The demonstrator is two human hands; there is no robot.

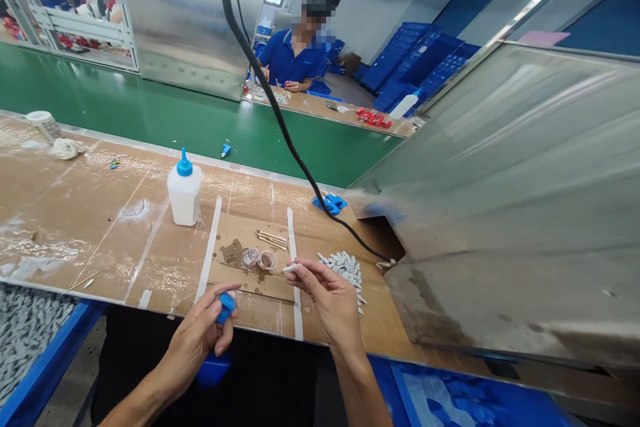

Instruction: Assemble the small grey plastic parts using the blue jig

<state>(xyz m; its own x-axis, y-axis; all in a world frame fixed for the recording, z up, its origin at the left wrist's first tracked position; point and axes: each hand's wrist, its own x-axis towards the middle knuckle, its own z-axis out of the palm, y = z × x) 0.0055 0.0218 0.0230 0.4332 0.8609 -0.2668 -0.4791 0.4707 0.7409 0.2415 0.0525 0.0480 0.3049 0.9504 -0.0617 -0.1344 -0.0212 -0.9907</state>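
Observation:
Near the table's front edge, my left hand (203,323) grips a small blue plastic part (227,307) between thumb and fingers. My right hand (327,297) pinches a small pale grey piece (291,268) at its fingertips, close to two small clear round dishes, the left dish (251,257) and the right dish (267,260). The dishes stand on a cardboard sheet (235,230) with wet stains around them. Several cotton swabs (271,239) lie behind the dishes. To the right of my right hand spreads a pile of grey pieces (346,268).
A white bottle with a blue nozzle (185,193) stands left of the cardboard. Blue parts (330,203) lie at the back right, beside a metal panel (500,213). A black cable (285,127) crosses the view. Across the green belt (165,113) a co-worker (295,57) sits.

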